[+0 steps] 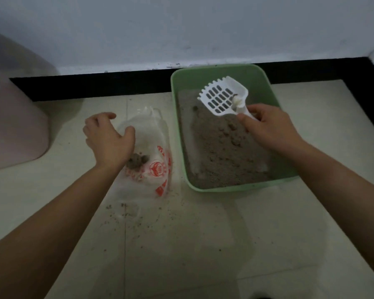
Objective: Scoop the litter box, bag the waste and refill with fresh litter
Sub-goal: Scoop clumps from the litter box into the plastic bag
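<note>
Tiled floor [203,244]: tray [266,184], bag [158,169], grit [125,212]

One readable mark, on the plastic bag

On the thin, translucent white plastic bag [147,147] lying on the floor, we see red printing: a round red emblem [156,168] at about 5 o'clock on the bag's visible face, with letters inside that look to us like "MIX", though they are small and blurred and we cannot be sure. Red striped bands run along the bag's edge from about 3 o'clock down to 6 o'clock; we can read no words in them. We find no other text, number or sign anywhere.
</note>
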### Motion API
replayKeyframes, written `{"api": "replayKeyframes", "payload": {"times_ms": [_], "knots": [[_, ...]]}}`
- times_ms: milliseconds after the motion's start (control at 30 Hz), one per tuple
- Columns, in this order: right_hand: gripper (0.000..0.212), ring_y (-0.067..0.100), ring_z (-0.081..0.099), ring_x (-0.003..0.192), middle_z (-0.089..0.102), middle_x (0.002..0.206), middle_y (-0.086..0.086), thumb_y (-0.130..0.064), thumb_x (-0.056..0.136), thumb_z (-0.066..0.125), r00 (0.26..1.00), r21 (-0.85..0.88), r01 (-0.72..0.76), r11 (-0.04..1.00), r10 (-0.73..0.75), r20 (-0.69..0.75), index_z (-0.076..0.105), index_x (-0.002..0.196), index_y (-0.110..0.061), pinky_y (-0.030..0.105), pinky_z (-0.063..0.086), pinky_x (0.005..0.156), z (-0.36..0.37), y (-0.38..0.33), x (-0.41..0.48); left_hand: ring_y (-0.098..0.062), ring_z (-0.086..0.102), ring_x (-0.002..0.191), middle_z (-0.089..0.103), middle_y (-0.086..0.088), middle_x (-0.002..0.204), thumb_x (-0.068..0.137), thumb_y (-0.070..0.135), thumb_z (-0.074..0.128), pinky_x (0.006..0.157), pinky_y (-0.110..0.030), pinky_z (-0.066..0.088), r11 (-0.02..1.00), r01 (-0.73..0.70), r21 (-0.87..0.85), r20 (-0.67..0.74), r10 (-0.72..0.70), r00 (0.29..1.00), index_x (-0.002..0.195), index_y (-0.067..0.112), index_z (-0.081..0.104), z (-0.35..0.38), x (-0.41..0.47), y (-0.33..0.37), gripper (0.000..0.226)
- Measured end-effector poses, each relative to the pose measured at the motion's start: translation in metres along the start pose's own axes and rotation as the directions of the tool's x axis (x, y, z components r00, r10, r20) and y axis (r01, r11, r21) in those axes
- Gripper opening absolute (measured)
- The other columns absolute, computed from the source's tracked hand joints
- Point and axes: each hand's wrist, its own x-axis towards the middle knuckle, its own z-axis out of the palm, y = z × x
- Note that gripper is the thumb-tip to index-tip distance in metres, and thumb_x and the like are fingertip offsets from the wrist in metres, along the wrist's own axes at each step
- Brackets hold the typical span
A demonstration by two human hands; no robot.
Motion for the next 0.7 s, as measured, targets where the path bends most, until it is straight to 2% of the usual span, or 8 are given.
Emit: {"api": "replayKeyframes", "payload": {"times_ms": [67, 133, 200, 300, 367, 433, 500, 700], "knots": [[0.041, 0.014, 0.061, 0.072, 0.063, 0.081, -0.008, -0.053, 0.096, 0.053, 0.999, -0.187, -0.036, 0.982, 0.040, 0.020, 0.068, 0.117, -0.021, 0.032, 0.052, 0.070, -0.016, 0.019, 0.005, -0.027, 0.035, 0.126, 0.039, -0.013, 0.135, 0.087, 0.024, 0.058, 0.100, -0.030, 0.029, 0.990, -0.055, -0.128, 0.005, 0.056, 0.998, 0.127, 0.010, 0.048, 0.012, -0.005, 0.020, 0.044], [0.044, 0.013, 0.057, 0.066, 0.062, 0.076, -0.002, -0.057, 0.095, 0.051, 0.996, -0.319, -0.080, 0.944, 0.092, 0.022, 0.071, 0.109, -0.021, 0.031, 0.050, 0.064, -0.027, 0.035, 0.007, -0.024, 0.035, 0.128, 0.040, -0.013, 0.137, 0.091, 0.023, 0.056, 0.100, -0.024, 0.027, 0.977, -0.085, -0.196, 0.064, 0.099, 0.993, 0.132, 0.009, 0.046, 0.027, -0.013, 0.038, 0.045], [0.042, 0.016, 0.058, 0.065, 0.066, 0.079, 0.004, -0.056, 0.093, 0.053, 0.989, -0.399, -0.119, 0.909, 0.143, 0.030, 0.073, 0.102, -0.020, 0.030, 0.047, 0.060, -0.034, 0.045, 0.008, -0.025, 0.034, 0.133, 0.039, -0.015, 0.142, 0.094, 0.026, 0.053, 0.107, -0.029, 0.027, 0.975, -0.118, -0.189, 0.137, 0.145, 0.980, 0.139, 0.007, 0.041, 0.043, -0.020, 0.056, 0.051], [0.035, 0.017, 0.061, 0.065, 0.066, 0.074, 0.002, -0.052, 0.090, 0.058, 0.970, -0.532, -0.131, 0.836, 0.219, 0.105, 0.075, 0.093, -0.021, 0.027, 0.044, 0.055, -0.046, 0.053, 0.009, -0.033, 0.029, 0.140, 0.033, -0.019, 0.151, 0.097, 0.036, 0.047, 0.117, -0.041, 0.024, 0.983, -0.082, -0.164, 0.290, 0.128, 0.949, 0.149, 0.002, 0.026, 0.073, -0.023, 0.074, 0.065], [0.034, 0.018, 0.063, 0.067, 0.067, 0.075, 0.002, -0.051, 0.086, 0.063, 0.946, -0.601, -0.137, 0.788, 0.284, 0.157, 0.073, 0.087, -0.019, 0.028, 0.048, 0.058, -0.054, 0.057, 0.010, -0.038, 0.038, 0.133, 0.041, -0.020, 0.145, 0.093, 0.044, 0.041, 0.112, -0.051, 0.034, 0.983, -0.046, -0.179, 0.338, 0.106, 0.935, 0.148, 0.004, 0.026, 0.089, -0.026, 0.082, 0.069], [0.034, 0.019, 0.063, 0.070, 0.066, 0.077, 0.002, -0.050, 0.083, 0.066, 0.927, -0.637, -0.142, 0.758, 0.327, 0.182, 0.069, 0.086, -0.017, 0.029, 0.049, 0.060, -0.055, 0.063, 0.010, -0.038, 0.048, 0.123, 0.047, -0.020, 0.137, 0.096, 0.034, 0.039, 0.102, -0.052, 0.043, 0.984, -0.048, -0.172, 0.319, 0.102, 0.942, 0.149, 0.005, 0.021, 0.100, -0.031, 0.085, 0.063], [0.036, 0.018, 0.061, 0.069, 0.063, 0.075, 0.002, -0.050, 0.084, 0.065, 0.919, -0.642, -0.128, 0.756, 0.334, 0.208, 0.067, 0.086, -0.015, 0.028, 0.045, 0.059, -0.046, 0.071, 0.008, -0.037, 0.051, 0.118, 0.049, -0.020, 0.134, 0.100, 0.021, 0.037, 0.098, -0.051, 0.046, 0.989, -0.062, -0.131, 0.277, 0.097, 0.956, 0.152, 0.007, 0.016, 0.106, -0.034, 0.085, 0.059], [0.050, 0.020, 0.057, 0.065, 0.061, 0.071, 0.008, -0.055, 0.093, 0.053, 0.918, -0.484, -0.137, 0.864, 0.294, 0.266, 0.069, 0.079, -0.010, 0.029, 0.039, 0.055, -0.018, 0.085, 0.009, -0.035, 0.058, 0.106, 0.055, -0.016, 0.127, 0.089, 0.004, 0.038, 0.088, -0.052, 0.051, 0.988, -0.088, -0.128, 0.236, 0.116, 0.965, 0.150, 0.012, 0.022, 0.109, -0.035, 0.080, 0.064]]}}
